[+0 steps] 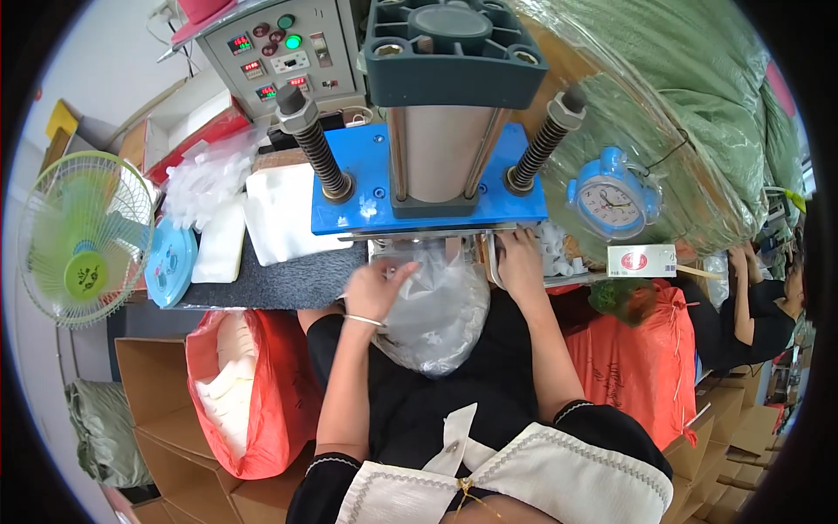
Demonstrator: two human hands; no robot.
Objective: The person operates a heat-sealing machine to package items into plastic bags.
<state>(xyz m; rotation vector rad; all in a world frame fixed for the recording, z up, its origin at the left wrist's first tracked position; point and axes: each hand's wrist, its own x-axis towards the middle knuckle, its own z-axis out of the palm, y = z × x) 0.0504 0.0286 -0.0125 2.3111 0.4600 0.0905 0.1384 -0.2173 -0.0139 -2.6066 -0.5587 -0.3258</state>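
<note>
I sit at a press machine with a blue plate (428,188) and a grey cylinder (436,148). My left hand (375,288) grips the top edge of a clear plastic bag (436,314) that hangs in my lap, filled with pale stuff. My right hand (521,262) reaches under the blue plate, fingers resting at the metal tray (489,262) beside small white pieces (559,249). Whether the right hand holds a piece is hidden.
White stacked pads (284,214) and a clear bag of pieces (205,179) lie on the dark mat (279,284). A green fan (83,236), blue alarm clock (611,196), control box (279,52), red sacks (253,384) (637,358), cardboard boxes. Another person (751,306) works at right.
</note>
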